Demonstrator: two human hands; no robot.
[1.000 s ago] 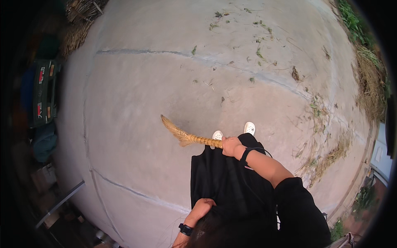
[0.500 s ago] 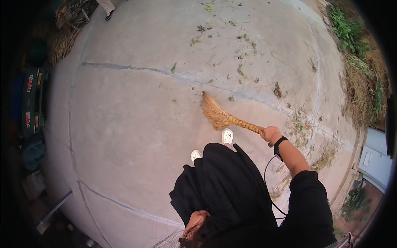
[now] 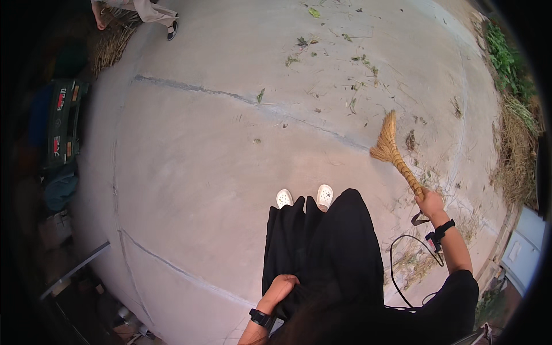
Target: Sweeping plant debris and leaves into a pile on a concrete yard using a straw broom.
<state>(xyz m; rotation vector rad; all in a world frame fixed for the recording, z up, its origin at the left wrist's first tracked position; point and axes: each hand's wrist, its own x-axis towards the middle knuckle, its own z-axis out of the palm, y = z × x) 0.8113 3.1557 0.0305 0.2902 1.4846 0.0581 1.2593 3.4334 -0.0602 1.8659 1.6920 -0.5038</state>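
Observation:
A straw hand broom (image 3: 402, 167) is gripped near the end of its bound handle by my right hand (image 3: 430, 203), out to the right of my body. Its fanned bristles point away from me, over the concrete beside scattered leaves and straw (image 3: 368, 69); whether they touch the ground I cannot tell. My left hand (image 3: 281, 287) is closed at the front of my black clothing (image 3: 322, 247), with its fingertips partly hidden in the cloth. Dark bands circle both wrists, and a black cable (image 3: 393, 259) loops from the right one.
Another person (image 3: 152, 11) walks at the far left, near a heap of dry stalks (image 3: 115, 46). A dark green vehicle-like object (image 3: 62, 123) stands at the left. Along the right edge lie dry grass (image 3: 512, 155), green plants (image 3: 506, 60) and a white box-like object (image 3: 523, 236).
The broom has swung right, its bristles now pointing farther away from me. My left hand shows more fully. The other person has come farther into view.

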